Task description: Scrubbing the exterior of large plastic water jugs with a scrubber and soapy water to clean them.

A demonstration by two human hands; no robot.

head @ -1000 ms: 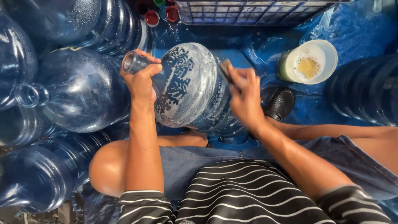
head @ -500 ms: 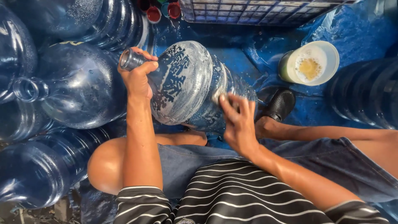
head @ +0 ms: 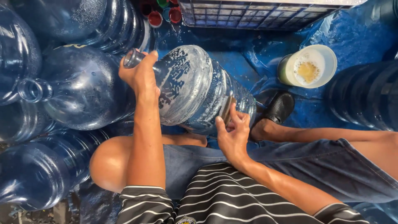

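Note:
A large blue water jug (head: 195, 87), streaked with white soap foam, lies on its side over my lap. My left hand (head: 139, 74) is closed around its neck near the open mouth. Against the jug's lower right side, my right hand (head: 232, 135) presses something small and dark, held between the fingers and the plastic; what it is cannot be told. My bare knee (head: 110, 161) and denim shorts (head: 290, 166) show below the jug.
Several more blue jugs (head: 74, 95) lie stacked at the left, another (head: 367, 95) at the right. A white bucket (head: 309, 66) with soapy yellowish liquid stands on the blue tarp. A black shoe (head: 280, 108), coloured caps (head: 163, 14) and a plastic crate (head: 257, 12) lie beyond.
My right hand has slid from the jug's upper right side down to its lower near side. My left hand stays on the neck and the jug has turned slightly.

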